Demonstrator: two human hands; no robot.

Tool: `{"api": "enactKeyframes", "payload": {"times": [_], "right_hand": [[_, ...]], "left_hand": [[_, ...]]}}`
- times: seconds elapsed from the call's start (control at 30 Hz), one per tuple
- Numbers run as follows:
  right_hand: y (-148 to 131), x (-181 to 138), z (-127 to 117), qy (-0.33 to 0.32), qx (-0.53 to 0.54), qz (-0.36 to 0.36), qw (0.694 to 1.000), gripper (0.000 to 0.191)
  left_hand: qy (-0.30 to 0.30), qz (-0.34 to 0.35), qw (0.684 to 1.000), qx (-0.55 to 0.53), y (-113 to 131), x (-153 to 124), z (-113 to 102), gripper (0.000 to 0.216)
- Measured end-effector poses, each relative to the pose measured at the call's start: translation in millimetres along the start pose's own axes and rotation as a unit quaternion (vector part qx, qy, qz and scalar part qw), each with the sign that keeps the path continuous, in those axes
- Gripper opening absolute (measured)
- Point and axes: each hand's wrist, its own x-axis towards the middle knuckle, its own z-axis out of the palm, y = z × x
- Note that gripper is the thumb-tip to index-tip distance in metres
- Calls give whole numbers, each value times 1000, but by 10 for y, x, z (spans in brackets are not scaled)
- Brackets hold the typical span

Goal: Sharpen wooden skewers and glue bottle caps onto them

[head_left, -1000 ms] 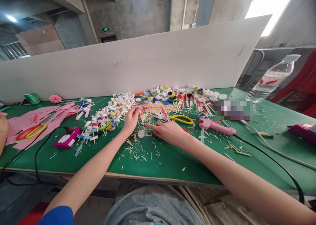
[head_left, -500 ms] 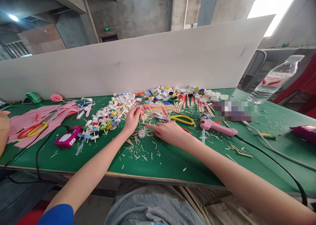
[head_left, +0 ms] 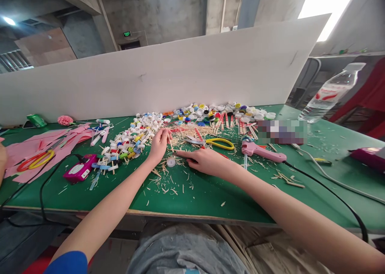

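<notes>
My left hand (head_left: pixel 159 145) pinches a thin wooden stick (head_left: pixel 171 146), held roughly upright above the table. Close on its right is my right hand (head_left: pixel 202 160), fingers curled with the forefinger stretched along toward the stick's lower end. A small dark tip (head_left: pixel 175 151) shows at that fingertip; what it belongs to is hidden. Just below the stick, a round whitish bottle cap (head_left: pixel 171 162) lies on the green table (head_left: pixel 192 203). Scissors (head_left: pixel 221 143) with a yellow handle lie behind my right hand, amid wood shavings and loose sticks (head_left: pixel 180 137).
Bottle caps with sticks (head_left: pixel 126 147) are heaped at left, more caps (head_left: pixel 207 111) at the back. A pink glue gun (head_left: pixel 263 152) and water bottle (head_left: pixel 332 91) are on the right. Pink sheets (head_left: pixel 27 149), a purple box (head_left: pixel 80 169) and cables lie left. A white board (head_left: pixel 180 77) stands behind.
The view has shifted slightly, so everything sits a little further left. My right hand has drawn back slightly from the left hand, which still holds the stick.
</notes>
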Motion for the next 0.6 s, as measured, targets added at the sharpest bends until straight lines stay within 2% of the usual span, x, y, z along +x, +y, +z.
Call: {"api": "enactKeyframes", "payload": {"times": [0.13,0.27,0.47,0.6], "right_hand": [[0,7,44,45,-65,-22,997,56],[-36,15,29,42,-120,-31,991,55],[-45,1,14,11,-74,-26,997,55],[13,-10,-12,-12,-17,-26,999,54]], "left_hand": [[-7,5,1000,3,-9,8,-2,37],[-14,9,1000,2,-23,13,-12,38],[-42,38,998,27,33,-3,8,43],[-46,32,998,24,38,-7,5,42]]}}
